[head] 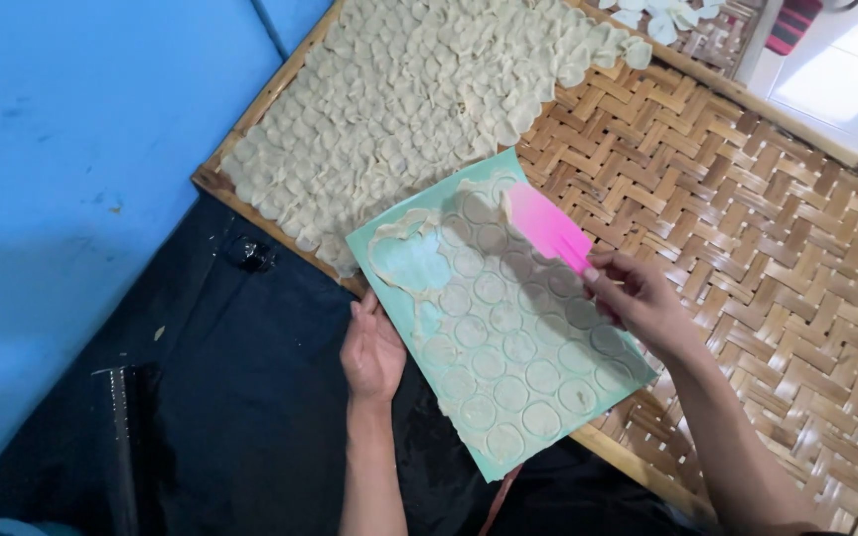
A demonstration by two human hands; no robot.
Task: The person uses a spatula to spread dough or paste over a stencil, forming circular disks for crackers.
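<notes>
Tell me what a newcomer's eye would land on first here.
First the bright pink scraper in the right hand, laid on a teal board covered with cut dough rounds. The left hand steadies the board's edge. Behind, overlapping pale dough discs carpet a woven bamboo tray.

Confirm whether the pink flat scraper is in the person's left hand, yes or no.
No. The right hand holds the pink flat scraper, while the left hand grips the edge of the teal board.

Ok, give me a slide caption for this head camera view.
Left hand steadies a teal sheet of cut dough rounds while right hand works a pink spatula over a woven bamboo tray.
</notes>
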